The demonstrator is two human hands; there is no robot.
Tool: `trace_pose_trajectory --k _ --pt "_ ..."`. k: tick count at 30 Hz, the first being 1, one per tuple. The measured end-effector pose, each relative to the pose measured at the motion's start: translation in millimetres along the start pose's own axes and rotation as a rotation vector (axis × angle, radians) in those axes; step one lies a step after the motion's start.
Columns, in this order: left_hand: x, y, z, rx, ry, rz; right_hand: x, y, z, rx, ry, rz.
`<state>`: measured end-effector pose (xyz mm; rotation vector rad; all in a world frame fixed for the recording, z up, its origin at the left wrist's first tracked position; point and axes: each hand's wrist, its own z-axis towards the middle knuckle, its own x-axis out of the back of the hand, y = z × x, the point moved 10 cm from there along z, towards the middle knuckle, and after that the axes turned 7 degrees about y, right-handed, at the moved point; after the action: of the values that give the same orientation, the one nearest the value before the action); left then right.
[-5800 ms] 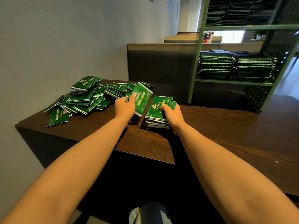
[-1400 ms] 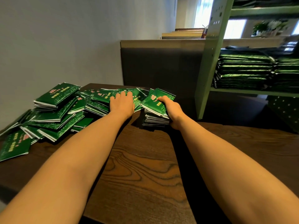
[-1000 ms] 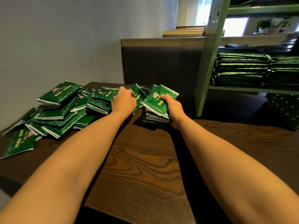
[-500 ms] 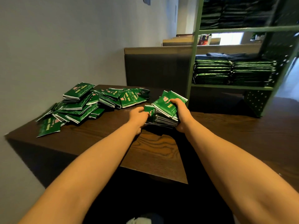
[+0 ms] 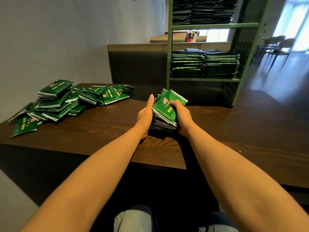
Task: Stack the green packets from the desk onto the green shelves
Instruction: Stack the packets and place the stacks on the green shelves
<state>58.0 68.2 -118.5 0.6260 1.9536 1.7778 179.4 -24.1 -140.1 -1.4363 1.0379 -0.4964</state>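
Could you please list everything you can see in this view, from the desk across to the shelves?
gathered stack: one, green packets, between both grips at desk centre
loose packets: many, green, heaped on the desk's left end
shelved packets: two side-by-side stacks, dark green, lower shelf
upper stacks: several, dark, upper shelf, count unclear
green shelves: one unit, pale green, at the desk's far right
desk: one, dark brown wood
partition: one, dark with a tan top, behind the desk
chairs: blurred, count unclear, far right
left grip: one, straight-fingered, flat against the stack's left side
right grip: one, fingers curled over the stack's top packet
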Motion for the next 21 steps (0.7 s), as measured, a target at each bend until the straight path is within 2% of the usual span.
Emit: trace_pose_trajectory --k 5,14,18,21 --pt "-6 -1 -1 -0.009 -0.141 -0.098 0 -4 -1 0.030 -0.050 -0.042" --pt "-7 -5 5 -0.088 -0.161 -0.047 1 -5 -3 0.066 -0.092 -0.087" --pt "-9 -2 0 -0.037 -0.176 -0.042 -1 -11 -13 0.101 -0.091 -0.079" --pt "-9 13 -4 -0.077 -0.175 0.046 -7 -24 -19 0.140 -0.136 -0.081"
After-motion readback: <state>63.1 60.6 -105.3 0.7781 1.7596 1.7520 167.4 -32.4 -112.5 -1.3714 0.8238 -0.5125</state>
